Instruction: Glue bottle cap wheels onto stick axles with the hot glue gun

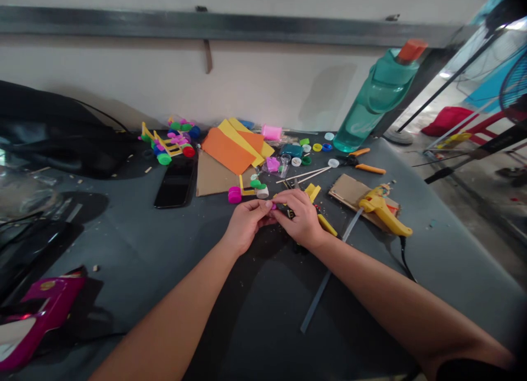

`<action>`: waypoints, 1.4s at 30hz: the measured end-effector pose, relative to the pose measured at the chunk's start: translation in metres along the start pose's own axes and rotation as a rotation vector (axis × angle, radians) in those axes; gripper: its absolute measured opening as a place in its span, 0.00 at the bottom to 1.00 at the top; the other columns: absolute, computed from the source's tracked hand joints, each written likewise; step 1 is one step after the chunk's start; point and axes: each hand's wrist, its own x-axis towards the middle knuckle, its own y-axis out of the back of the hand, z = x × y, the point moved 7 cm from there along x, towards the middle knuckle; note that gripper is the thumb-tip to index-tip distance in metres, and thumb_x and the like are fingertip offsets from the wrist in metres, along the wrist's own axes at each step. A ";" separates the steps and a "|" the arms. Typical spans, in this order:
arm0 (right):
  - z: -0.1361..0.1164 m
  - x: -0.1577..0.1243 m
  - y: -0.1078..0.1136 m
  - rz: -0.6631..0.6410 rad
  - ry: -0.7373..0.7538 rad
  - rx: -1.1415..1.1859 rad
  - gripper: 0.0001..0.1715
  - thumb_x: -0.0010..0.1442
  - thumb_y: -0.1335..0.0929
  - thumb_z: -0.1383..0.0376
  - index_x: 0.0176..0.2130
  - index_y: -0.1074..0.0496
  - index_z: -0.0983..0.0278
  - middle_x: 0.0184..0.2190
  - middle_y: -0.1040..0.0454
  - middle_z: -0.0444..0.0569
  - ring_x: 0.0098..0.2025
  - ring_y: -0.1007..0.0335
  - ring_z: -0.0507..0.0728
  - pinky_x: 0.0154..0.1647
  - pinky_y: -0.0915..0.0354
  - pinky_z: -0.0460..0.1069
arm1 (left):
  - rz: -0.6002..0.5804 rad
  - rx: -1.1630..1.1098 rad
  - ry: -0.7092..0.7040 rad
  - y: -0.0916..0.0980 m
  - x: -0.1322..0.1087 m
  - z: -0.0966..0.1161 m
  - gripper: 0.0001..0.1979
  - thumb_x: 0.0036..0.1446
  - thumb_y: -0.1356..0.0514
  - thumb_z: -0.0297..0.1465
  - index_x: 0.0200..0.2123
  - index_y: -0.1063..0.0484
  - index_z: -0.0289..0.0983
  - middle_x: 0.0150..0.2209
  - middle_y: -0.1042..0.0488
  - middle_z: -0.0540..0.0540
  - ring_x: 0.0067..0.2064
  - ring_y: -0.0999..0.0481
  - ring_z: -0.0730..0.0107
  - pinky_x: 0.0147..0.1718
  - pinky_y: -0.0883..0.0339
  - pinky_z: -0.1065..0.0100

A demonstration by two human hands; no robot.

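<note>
My left hand is closed, its thumb and fingertips pinching a small purple piece. My right hand is wrapped round a dark tool with pale lettering, its tip touching or close to the purple piece. The tool's kind is hidden by the fingers. Just beyond my left hand stands a small yellow-framed piece with magenta, white and green bottle caps. Yellow strips and a yellow handle lie beside my right hand, partly covered by it.
A yellow glue gun rests on cardboard at right, a clear glue stick projecting from it. Behind are orange-handled pliers, a teal bottle, loose caps and orange paper. A phone and toy cars lie left.
</note>
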 end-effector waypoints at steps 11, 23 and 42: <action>-0.001 0.000 0.000 0.003 0.012 0.006 0.06 0.55 0.33 0.66 0.37 0.30 0.60 0.36 0.26 0.48 0.42 0.32 0.58 0.44 0.37 0.55 | 0.008 -0.011 -0.015 0.000 0.000 0.000 0.10 0.46 0.34 0.35 0.25 0.25 0.32 0.24 0.29 0.49 0.28 0.30 0.76 0.33 0.32 0.69; -0.001 -0.001 -0.002 -0.010 0.024 -0.007 0.08 0.55 0.33 0.66 0.38 0.30 0.60 0.36 0.26 0.48 0.42 0.32 0.58 0.44 0.38 0.55 | -0.004 0.022 -0.011 0.001 0.001 -0.001 0.10 0.47 0.34 0.34 0.25 0.26 0.32 0.25 0.29 0.50 0.29 0.30 0.76 0.34 0.33 0.70; 0.003 -0.001 -0.002 0.005 -0.015 0.004 0.08 0.56 0.33 0.66 0.38 0.29 0.59 0.36 0.26 0.48 0.42 0.32 0.58 0.44 0.37 0.55 | -0.001 0.011 -0.002 0.000 0.000 -0.001 0.09 0.47 0.35 0.33 0.27 0.25 0.32 0.26 0.28 0.49 0.29 0.28 0.75 0.34 0.31 0.68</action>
